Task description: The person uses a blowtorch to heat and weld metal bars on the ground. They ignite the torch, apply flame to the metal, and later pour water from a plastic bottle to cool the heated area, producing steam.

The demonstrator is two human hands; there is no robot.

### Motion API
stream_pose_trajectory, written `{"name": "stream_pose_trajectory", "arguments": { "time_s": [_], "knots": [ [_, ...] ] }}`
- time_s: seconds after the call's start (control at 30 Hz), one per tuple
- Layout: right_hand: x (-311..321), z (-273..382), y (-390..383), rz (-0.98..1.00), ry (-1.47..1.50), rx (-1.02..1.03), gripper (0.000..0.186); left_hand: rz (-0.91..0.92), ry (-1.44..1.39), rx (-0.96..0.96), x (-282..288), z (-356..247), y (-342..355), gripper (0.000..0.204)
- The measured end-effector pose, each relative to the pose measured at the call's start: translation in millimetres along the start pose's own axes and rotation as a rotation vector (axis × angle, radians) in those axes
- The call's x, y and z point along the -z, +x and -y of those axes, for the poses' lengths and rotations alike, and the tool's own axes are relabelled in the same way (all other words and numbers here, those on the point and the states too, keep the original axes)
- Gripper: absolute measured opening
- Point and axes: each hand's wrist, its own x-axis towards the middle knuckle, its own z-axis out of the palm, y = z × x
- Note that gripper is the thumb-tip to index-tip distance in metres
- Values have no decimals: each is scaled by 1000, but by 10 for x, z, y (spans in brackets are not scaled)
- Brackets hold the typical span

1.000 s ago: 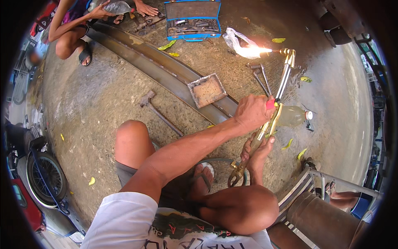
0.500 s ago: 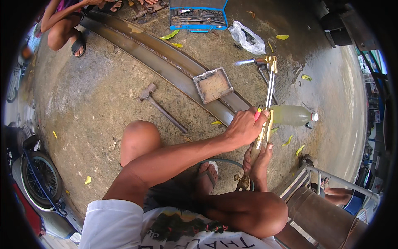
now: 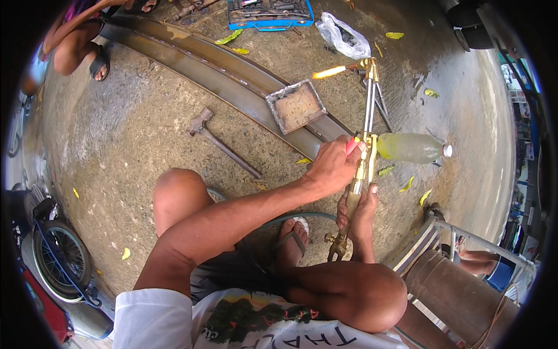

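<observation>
A lit brass cutting torch (image 3: pixel 356 192) points away from me, an orange-yellow flame (image 3: pixel 329 72) streaming left from its angled tip. Wrapped around its handle is my right hand (image 3: pixel 361 216), closed. My left hand (image 3: pixel 332 168) is closed too, holding a small pink lighter (image 3: pixel 352 145) with a yellow end against the torch near its valve; some of its fingertips are hidden. Just left of the torch, a shallow square metal tray (image 3: pixel 297 109) rests on long steel channels (image 3: pixel 232 87). To the right lies a plastic bottle (image 3: pixel 411 148) of yellowish liquid.
A hammer (image 3: pixel 224 142) lies on the concrete. Farther off are a blue toolbox (image 3: pixel 270 24) and a plastic bag (image 3: pixel 343 36). Another person's foot (image 3: pixel 100 65) is at far left. A metal frame (image 3: pixel 433 238) stands close right, and a wheel (image 3: pixel 61 253) at left.
The flame has gone from short and blue to longer and orange-yellow. The torch and both hands have shifted slightly left and away. The view has moved a little.
</observation>
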Motion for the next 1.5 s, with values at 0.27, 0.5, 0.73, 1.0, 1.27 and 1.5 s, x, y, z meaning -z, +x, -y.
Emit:
{"name": "stream_pose_trajectory", "arguments": {
  "time_s": [0.27,0.5,0.73,1.0,1.27,1.5],
  "knots": [
    [-71,8,22,19,-66,7,71,4,-39,28,-28,245,43,46],
    [-38,-47,65,36,-103,11,76,16,-25,61,-20,278,36,50],
    [-29,-73,53,73,-120,-7,77,6,-17,88,0,328,0,50],
    [-32,-111,67,86,-134,-55,76,10,-21,131,17,392,-29,48],
    [-49,-103,113,128,-186,-97,70,17,-95,177,61,558,-59,55],
    [-50,-145,176,138,-179,-124,72,-186,-83,281,43,804,-421,49]
  ]
}}
